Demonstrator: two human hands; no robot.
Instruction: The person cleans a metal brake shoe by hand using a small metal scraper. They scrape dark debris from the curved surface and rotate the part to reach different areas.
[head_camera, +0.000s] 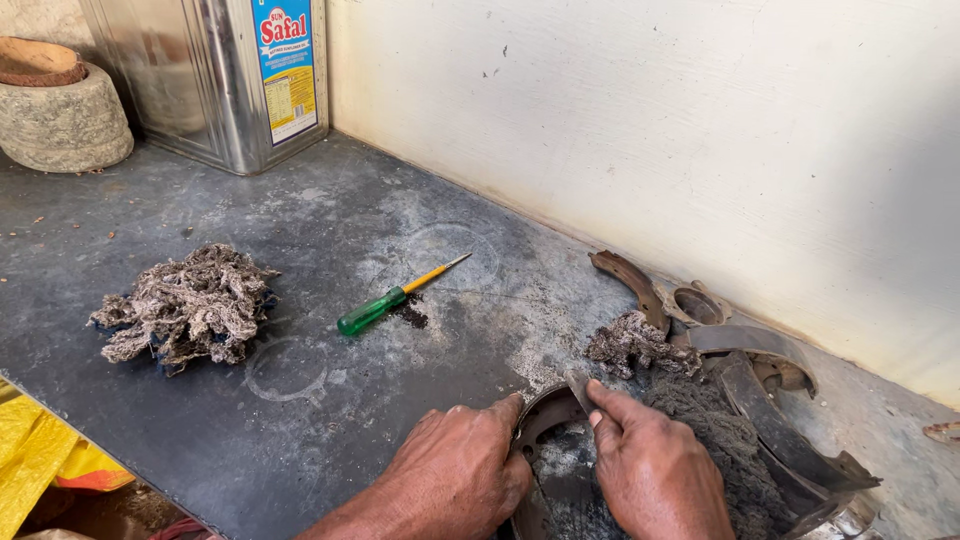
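1. Left hand (455, 478): fingers curled, gripping the rim of a curved brake shoe (545, 412) at the slab's near edge.
2. Right hand (655, 470): pinches a flat scraper blade (578, 388), long axis pointing away toward the wall.
3. Green-handled screwdriver (398, 296): lies apart, tip pointing up-right.

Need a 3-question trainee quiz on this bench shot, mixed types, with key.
1. True or false: the screwdriver is in the left hand.
2. What does the right hand press to the curved brake shoe? A) a thin metal blade B) a hammer C) a paintbrush
3. Fill in: the wad of cotton waste lies to the ____ of the screwdriver in the picture.

Key: 1 false, it lies alone on the bench; 2 A; 3 left.
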